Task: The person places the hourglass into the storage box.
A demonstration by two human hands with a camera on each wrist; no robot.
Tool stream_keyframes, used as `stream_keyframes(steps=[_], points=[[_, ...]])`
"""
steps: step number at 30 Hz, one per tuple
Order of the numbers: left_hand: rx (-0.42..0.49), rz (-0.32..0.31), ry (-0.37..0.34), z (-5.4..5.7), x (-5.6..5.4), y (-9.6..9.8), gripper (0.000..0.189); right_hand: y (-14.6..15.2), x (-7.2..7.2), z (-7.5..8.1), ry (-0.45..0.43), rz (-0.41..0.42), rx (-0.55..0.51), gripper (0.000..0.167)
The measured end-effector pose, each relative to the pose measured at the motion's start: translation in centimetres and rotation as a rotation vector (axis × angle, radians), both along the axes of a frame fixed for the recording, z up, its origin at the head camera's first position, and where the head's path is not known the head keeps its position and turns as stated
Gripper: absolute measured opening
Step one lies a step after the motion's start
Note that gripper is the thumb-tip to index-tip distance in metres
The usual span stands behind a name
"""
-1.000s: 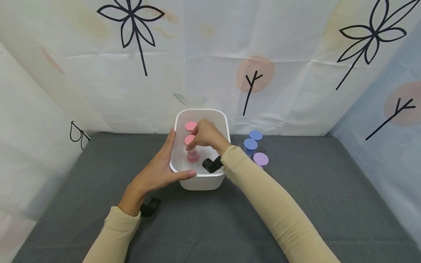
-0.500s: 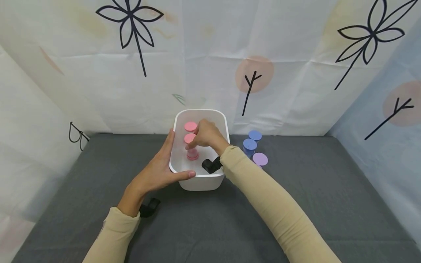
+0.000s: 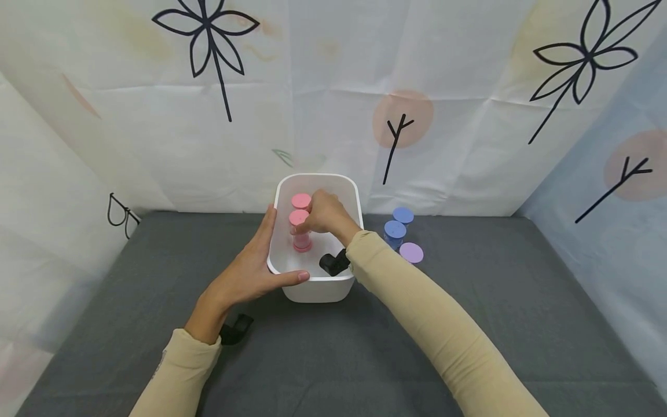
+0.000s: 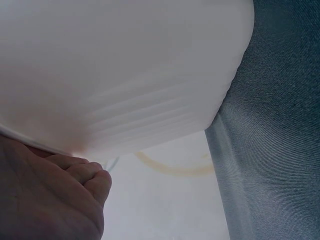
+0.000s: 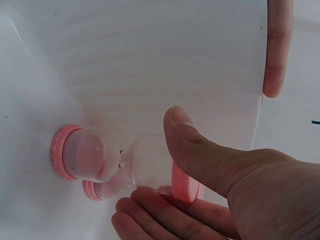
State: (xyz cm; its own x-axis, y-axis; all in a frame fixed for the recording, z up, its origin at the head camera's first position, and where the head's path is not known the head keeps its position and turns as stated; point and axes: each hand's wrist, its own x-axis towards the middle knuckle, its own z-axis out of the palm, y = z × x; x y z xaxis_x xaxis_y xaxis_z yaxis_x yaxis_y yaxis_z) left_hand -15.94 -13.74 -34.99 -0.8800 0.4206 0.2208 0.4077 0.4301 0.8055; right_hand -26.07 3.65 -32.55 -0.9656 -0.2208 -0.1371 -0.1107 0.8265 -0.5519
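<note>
Left hand (image 3: pixel 248 270) spread; right hand (image 3: pixel 328 215) curled

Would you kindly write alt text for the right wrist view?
The right hand holds a clear, pink-capped hourglass inside a white bin. A second hourglass stands partly hidden behind it, and part of the left hand shows at the bin's rim, upper right.

Bright head view, dim wrist views.
Faint shadow is cast on the grey cloth (image 3: pixel 333 353) in the head view. The left hand (image 4: pixel 50 195) is sunk in shade in the left wrist view; in the right, the white bin (image 5: pixel 150 55) is rendered grey, and weak reflections are caught on the pink hourglass (image 5: pixel 147 160).
</note>
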Motion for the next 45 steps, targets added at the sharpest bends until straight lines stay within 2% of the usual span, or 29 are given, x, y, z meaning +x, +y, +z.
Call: stream_keyframes(steps=[4, 8, 10, 15, 18, 21, 24, 25, 28, 29, 35, 40, 45], points=[[-0.006, -0.002, -0.015, 1.7, 1.0, 0.3, 0.125, 0.0, 0.0, 0.1, -0.001, -0.006, -0.006, 0.036], [-0.006, -0.002, -0.016, 1.9, 1.1, 0.4, 0.125, 0.0, 0.1, 0.2, 0.0, -0.01, -0.006, 0.036], [-0.005, 0.002, -0.013, 1.2, 0.7, 0.2, 0.126, 0.0, 0.2, 0.3, 0.009, -0.009, -0.001, 0.036], [-0.007, 0.004, 0.017, -1.4, -0.7, -0.3, 0.129, 0.4, 0.6, 0.9, 0.044, -0.009, 0.015, 0.037], [-0.004, -0.004, 0.038, -2.1, -1.1, -0.5, 0.129, 0.9, 0.8, 1.5, 0.057, -0.015, 0.009, 0.042], [0.014, -0.017, 0.053, -2.3, -1.3, -0.5, 0.128, 1.6, 1.1, 2.1, 0.067, -0.001, -0.01, 0.05], [0.021, -0.018, 0.043, -2.4, -1.3, -0.5, 0.129, 2.3, 1.5, 2.9, 0.093, 0.01, -0.07, 0.034], [0.026, -0.019, 0.035, -2.3, -1.2, -0.5, 0.129, 2.6, 1.7, 3.2, 0.097, 0.012, -0.098, 0.034], [0.023, -0.017, 0.029, -2.3, -1.2, -0.5, 0.13, 3.5, 2.4, 4.0, 0.128, 0.017, -0.196, 0.055], [0.02, -0.015, 0.033, -2.3, -1.2, -0.5, 0.13, 3.8, 2.6, 4.2, 0.138, 0.021, -0.225, 0.058], [0.033, -0.028, 0.05, -2.3, -1.4, -0.5, 0.13, 6.4, 4.1, 5.1, 0.224, 0.05, -0.391, 0.057], [0.044, -0.032, 0.05, -2.3, -1.4, -0.5, 0.13, 9.3, 5.6, 4.9, 0.234, 0.029, -0.475, 0.057], [0.027, -0.015, 0.056, -2.3, -1.3, -0.6, 0.129, 12.6, 6.9, 3.9, 0.213, 0.026, -0.548, 0.058]])
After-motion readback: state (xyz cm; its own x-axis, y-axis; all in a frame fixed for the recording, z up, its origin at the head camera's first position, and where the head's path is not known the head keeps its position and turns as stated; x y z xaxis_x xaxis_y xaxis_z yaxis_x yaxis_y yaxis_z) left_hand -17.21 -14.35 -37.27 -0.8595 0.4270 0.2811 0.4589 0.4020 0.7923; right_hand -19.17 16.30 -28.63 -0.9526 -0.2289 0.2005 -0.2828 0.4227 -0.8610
